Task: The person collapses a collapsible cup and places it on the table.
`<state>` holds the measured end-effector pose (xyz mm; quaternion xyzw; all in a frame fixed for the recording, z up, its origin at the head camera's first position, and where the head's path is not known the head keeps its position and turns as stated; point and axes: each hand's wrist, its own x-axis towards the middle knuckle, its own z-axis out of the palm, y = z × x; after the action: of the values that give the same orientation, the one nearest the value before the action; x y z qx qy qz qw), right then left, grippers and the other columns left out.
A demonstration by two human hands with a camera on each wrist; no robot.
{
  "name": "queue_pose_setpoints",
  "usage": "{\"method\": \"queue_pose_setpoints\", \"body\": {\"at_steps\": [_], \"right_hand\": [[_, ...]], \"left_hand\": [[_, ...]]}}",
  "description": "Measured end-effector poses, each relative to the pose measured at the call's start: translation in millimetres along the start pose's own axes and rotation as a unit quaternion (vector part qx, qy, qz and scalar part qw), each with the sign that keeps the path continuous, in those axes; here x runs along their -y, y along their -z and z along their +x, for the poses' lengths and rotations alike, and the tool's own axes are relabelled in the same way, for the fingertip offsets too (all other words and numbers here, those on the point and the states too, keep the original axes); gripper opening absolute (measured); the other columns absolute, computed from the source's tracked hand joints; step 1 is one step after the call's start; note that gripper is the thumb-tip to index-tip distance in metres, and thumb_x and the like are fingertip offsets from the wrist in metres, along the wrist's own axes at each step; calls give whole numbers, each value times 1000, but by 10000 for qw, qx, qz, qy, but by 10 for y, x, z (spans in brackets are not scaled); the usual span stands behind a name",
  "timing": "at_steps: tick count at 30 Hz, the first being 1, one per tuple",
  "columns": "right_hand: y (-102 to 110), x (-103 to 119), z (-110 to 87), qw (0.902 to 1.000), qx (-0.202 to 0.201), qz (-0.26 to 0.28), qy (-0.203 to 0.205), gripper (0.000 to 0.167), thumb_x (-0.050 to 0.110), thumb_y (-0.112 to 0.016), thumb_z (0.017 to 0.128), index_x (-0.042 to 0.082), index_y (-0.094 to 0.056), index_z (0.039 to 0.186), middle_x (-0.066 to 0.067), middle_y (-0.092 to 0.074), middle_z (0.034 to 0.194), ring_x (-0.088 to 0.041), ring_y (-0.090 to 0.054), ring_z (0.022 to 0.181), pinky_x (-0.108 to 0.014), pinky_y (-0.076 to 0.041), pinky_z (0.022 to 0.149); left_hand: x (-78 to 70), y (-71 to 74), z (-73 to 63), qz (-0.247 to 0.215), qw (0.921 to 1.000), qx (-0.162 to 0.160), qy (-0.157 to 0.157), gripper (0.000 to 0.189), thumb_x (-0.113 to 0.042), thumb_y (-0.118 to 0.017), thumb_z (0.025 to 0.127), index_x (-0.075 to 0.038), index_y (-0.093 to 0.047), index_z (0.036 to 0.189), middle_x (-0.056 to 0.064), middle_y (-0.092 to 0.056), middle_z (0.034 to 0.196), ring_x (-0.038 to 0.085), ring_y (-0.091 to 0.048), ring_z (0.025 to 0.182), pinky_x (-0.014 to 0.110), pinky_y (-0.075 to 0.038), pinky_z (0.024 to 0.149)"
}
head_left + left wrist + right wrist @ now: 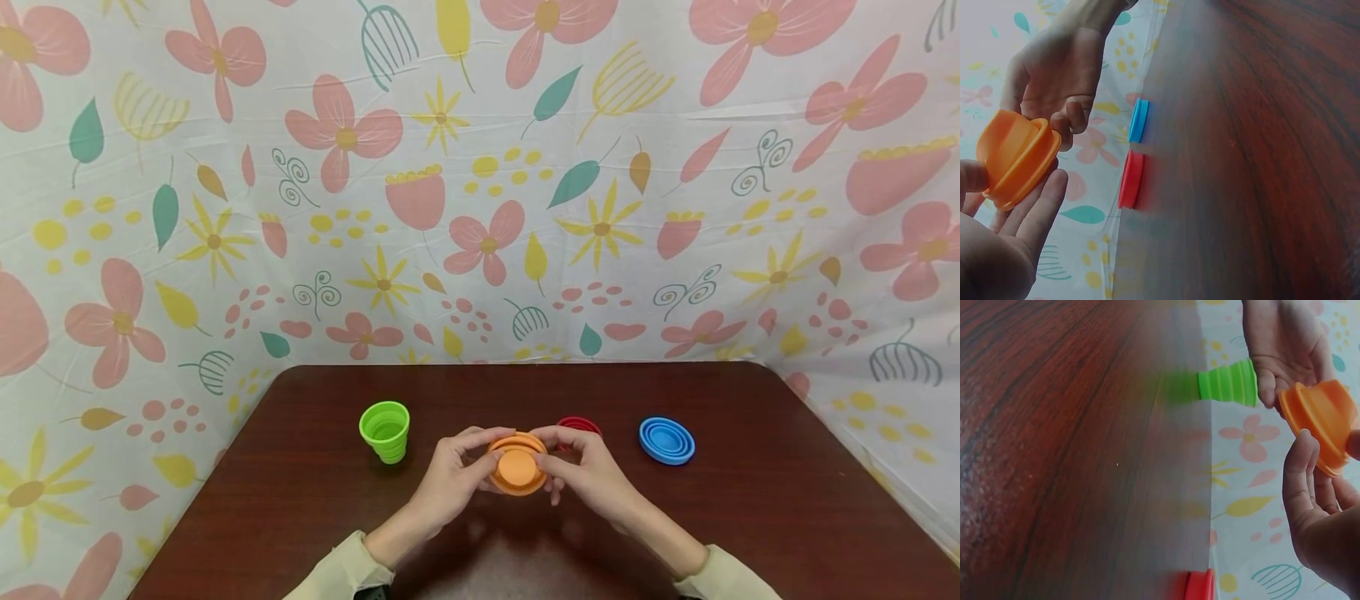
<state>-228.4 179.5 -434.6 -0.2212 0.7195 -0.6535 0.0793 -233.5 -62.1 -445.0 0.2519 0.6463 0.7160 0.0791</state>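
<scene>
Both hands hold an orange collapsible silicone cup (517, 468) above the table, its round base turned toward me. My left hand (453, 473) grips its left side, thumb on the near face and fingers at the rim. From the right, my right hand (594, 477) pinches the same cup in a like way. In the left wrist view the orange cup (1017, 159) looks partly folded, its rings bunched near the rim. Standing extended to the left is a green cup (386, 432). A red cup (579, 425) lies flattened behind my right hand, which partly hides it.
A flattened blue cup (667, 441) lies farther right on the dark brown wooden table (315, 500). Beyond the table's back edge hangs a white cloth (480, 325) printed with flowers and leaves, which also runs along both sides.
</scene>
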Motion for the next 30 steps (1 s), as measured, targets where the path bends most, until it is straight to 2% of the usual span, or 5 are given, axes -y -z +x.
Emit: {"method": "queue_pose_setpoints", "body": {"at_steps": [5,12,18,23,30], "right_hand": [[-6,9,1,9999,-87,-72,-14,33,13,-66,104,-3,-66,133,-21,-64,106,-23,-63,65,-41,-63,61],[-3,20,4,9999,-110,-9,9,33,14,-65,105,-4,-65,134,-22,-63,105,-21,-63,63,-40,-63,59],[-3,20,1,10000,-90,-8,38,33,13,-65,105,-4,-65,134,-21,-63,103,-21,-63,62,-39,-63,59],[-12,16,-4,9997,-152,-146,123,32,13,-65,106,-3,-66,133,-20,-63,98,-23,-62,60,-39,-62,57],[-56,2,-2,9978,-248,-416,459,32,9,-65,105,1,-65,136,-19,-63,93,-28,-61,55,-44,-60,51]], "left_hand": [[1,18,-2,-150,9998,106,96,38,-5,-59,107,2,-62,143,18,-59,123,25,-73,101,44,-64,79],[3,47,-10,-461,9978,468,-43,58,5,-58,92,6,-54,150,19,-55,125,29,-70,104,49,-63,82],[17,61,-14,-563,9964,616,-136,54,1,-58,97,5,-52,151,19,-54,128,25,-70,103,45,-63,84],[38,56,-9,-625,9952,680,-329,48,1,-60,102,3,-55,150,22,-53,128,26,-71,103,48,-63,82],[59,26,-4,-394,9967,522,-490,48,6,-61,99,7,-56,147,22,-57,131,25,-71,98,49,-64,77]]}}
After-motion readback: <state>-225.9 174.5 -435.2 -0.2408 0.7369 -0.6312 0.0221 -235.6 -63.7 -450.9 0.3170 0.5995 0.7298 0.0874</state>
